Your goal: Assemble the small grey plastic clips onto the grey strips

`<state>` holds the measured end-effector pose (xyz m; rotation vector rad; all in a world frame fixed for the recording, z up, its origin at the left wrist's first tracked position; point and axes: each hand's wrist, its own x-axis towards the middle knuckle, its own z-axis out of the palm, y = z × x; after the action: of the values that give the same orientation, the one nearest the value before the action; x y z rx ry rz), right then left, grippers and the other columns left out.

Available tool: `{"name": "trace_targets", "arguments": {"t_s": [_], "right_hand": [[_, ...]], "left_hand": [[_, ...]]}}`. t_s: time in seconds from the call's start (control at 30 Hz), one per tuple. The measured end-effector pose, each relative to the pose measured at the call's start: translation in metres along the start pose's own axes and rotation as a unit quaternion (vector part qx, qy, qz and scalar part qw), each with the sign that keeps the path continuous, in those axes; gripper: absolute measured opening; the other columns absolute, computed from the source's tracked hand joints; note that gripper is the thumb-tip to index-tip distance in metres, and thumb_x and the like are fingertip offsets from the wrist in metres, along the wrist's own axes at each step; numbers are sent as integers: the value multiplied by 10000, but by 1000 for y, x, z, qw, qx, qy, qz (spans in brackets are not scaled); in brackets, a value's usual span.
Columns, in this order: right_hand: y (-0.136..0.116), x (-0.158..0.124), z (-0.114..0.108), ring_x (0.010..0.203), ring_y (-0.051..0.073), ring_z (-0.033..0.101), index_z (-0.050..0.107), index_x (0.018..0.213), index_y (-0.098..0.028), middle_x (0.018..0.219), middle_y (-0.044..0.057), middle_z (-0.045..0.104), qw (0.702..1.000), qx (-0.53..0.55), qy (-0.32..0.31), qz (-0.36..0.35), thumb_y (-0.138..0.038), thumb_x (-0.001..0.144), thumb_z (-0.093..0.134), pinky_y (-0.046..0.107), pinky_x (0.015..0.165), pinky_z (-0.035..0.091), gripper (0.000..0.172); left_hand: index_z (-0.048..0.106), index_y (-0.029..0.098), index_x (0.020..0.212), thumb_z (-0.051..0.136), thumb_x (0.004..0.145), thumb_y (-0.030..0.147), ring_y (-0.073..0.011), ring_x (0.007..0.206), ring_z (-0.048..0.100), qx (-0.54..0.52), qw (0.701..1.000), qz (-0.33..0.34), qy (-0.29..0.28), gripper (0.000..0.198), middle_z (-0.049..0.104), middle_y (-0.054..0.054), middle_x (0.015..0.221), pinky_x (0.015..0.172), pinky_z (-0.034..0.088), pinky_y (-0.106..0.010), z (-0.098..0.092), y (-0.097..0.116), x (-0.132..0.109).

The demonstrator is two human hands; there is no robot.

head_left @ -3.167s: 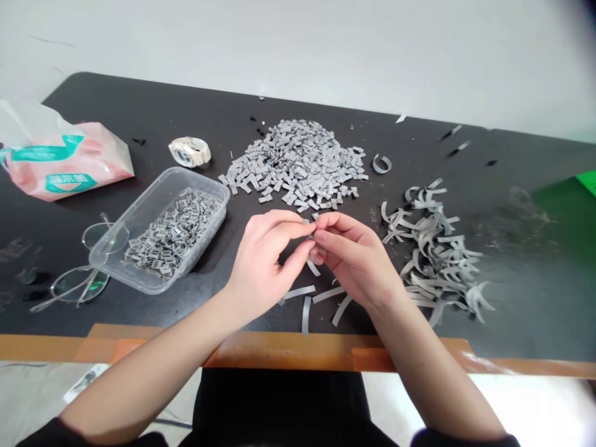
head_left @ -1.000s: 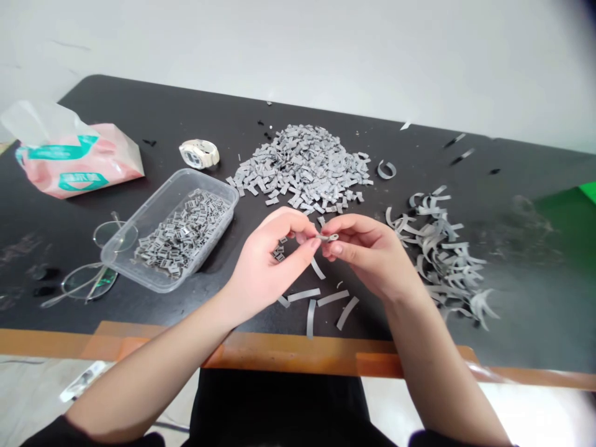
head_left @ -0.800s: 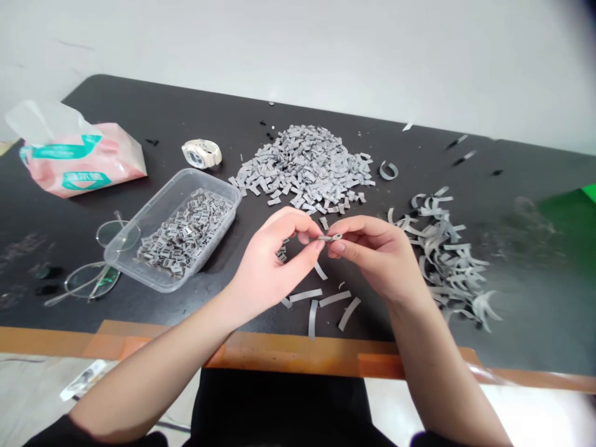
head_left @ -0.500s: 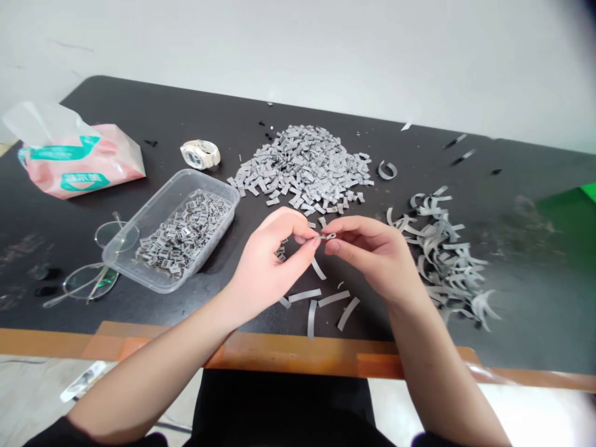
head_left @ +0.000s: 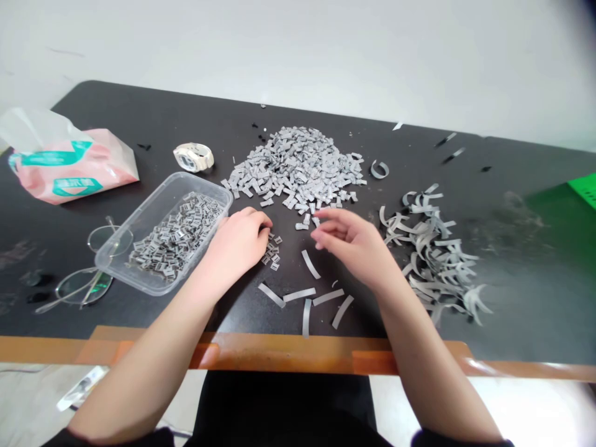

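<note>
My left hand (head_left: 235,241) rests low on the black table (head_left: 139,124), fingers curled, with its fingertips beside a small cluster of grey clips (head_left: 271,251). What the fingers hold, if anything, is hidden. My right hand (head_left: 348,241) hovers just to the right with its fingers stretched toward the near edge of a big pile of grey clips (head_left: 298,166), and nothing shows in it. A few flat grey strips (head_left: 305,297) lie in front of both hands.
A clear plastic tub (head_left: 117,249) of grey clips stands left of my left hand. Eyeglasses (head_left: 84,276), a pink tissue pack (head_left: 69,166) and a tape roll (head_left: 193,156) lie further left. Curled grey strips (head_left: 433,248) are heaped at the right. An orange table edge (head_left: 279,351) runs along the front.
My hands held a small grey piece together above the table. They have since parted: the left dropped to the small cluster, and the right moved toward the big pile with nothing visible in it.
</note>
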<state>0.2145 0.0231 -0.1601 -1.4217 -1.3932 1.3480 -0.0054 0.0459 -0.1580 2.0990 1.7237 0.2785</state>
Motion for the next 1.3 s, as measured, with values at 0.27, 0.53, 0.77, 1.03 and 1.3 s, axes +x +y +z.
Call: {"name": "trace_targets", "arguments": {"t_s": [0.27, 0.53, 0.77, 1.03, 1.3], "right_hand": [[3, -8, 21, 773, 172, 549, 662, 875, -175, 905, 51, 638, 908, -402, -111, -36, -110, 895, 652, 306, 722, 398, 68], [-2, -7, 20, 772, 173, 626, 536, 850, -220, 826, 19, 682, 974, -213, -73, -34, -144, 968, 506, 304, 757, 436, 144], [-6, -7, 13, 646, 119, 582, 719, 836, -206, 666, -40, 640, 998, 57, -8, -33, -286, 860, 758, 271, 697, 459, 92], [-12, -13, 6, 743, 113, 685, 812, 1008, -251, 843, -4, 769, 969, 241, -42, -41, -262, 865, 797, 242, 716, 536, 144], [-11, -13, 11, 668, 81, 649, 784, 834, -218, 729, -29, 732, 968, 247, -10, -38, -188, 794, 853, 194, 673, 514, 85]], "left_hand": [[718, 195, 1003, 609, 906, 271, -318, 1065, 661, 70, 996, 59, -20, 164, 706, -107, 1099, 953, 496, -467, 10, 6, -4], [670, 197, 841, 577, 882, 164, -301, 993, 662, 49, 994, 98, -5, 107, 709, -90, 962, 884, 490, -445, 14, 8, -4], [752, 186, 958, 656, 889, 252, -199, 756, 701, -319, 947, 42, 2, 136, 765, -29, 849, 725, 548, -331, 4, 20, -8], [787, 182, 895, 823, 769, 170, -149, 775, 758, -666, 744, 2, -58, 133, 797, -21, 814, 779, 601, -269, 0, 26, -14], [763, 165, 810, 833, 765, 162, -123, 769, 738, -628, 778, 7, 11, 83, 789, -3, 817, 764, 591, -228, -3, 36, -21]]}}
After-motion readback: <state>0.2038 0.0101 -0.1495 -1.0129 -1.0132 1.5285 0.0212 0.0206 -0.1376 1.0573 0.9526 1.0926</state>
